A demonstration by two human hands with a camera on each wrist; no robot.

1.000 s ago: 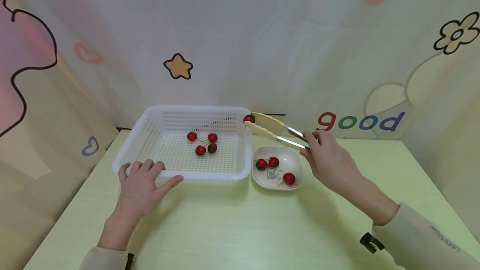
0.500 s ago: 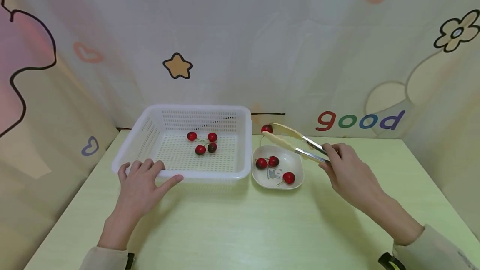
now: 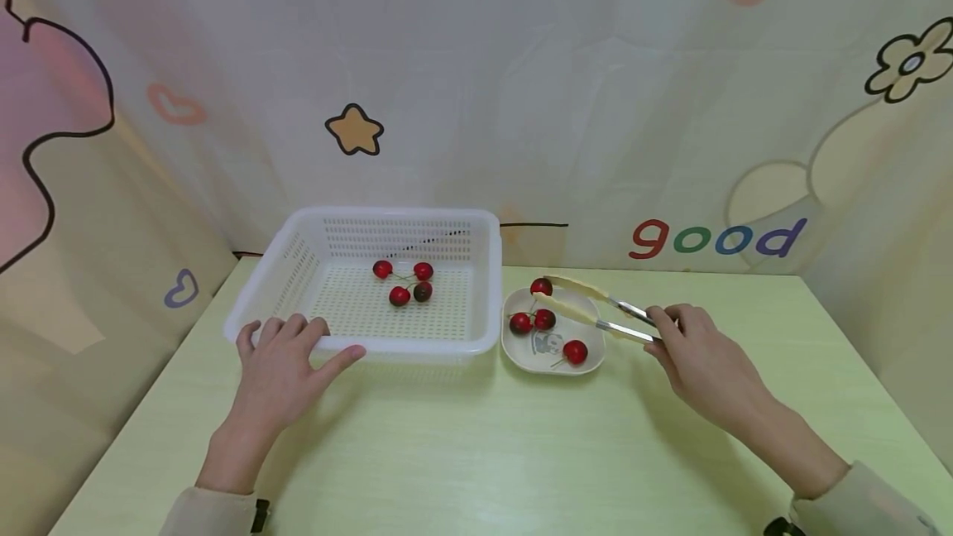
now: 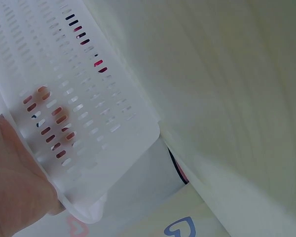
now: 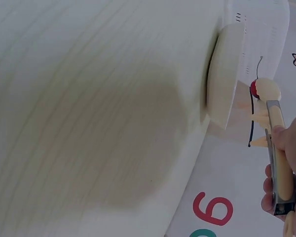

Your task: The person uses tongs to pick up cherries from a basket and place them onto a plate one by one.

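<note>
My right hand (image 3: 711, 366) grips a pair of tongs (image 3: 625, 329) with cream tips and metal arms. Between the tips is a dark red cherry (image 3: 541, 287), over the back edge of a small white dish (image 3: 551, 366); in the right wrist view this cherry (image 5: 253, 89) appears above the dish (image 5: 224, 74), its stem showing. Lying in the dish are a pair of cherries (image 3: 544, 319) and a single cherry (image 3: 575, 352). My left hand (image 3: 279, 370) holds the front rim of a white plastic basket (image 3: 424, 347), fingers hooked over it. Several cherries (image 3: 399, 296) lie inside the basket.
Basket and dish stand side by side on a pale wood-grain table (image 3: 447, 453). Behind them hangs a printed curtain (image 3: 596, 106) with a star, hearts and the word "good". It closes off the left and right sides as well.
My right hand has moved right and down, carrying the cherry in the tongs from the basket's right back corner to over the dish. My left hand has stayed on the basket.
</note>
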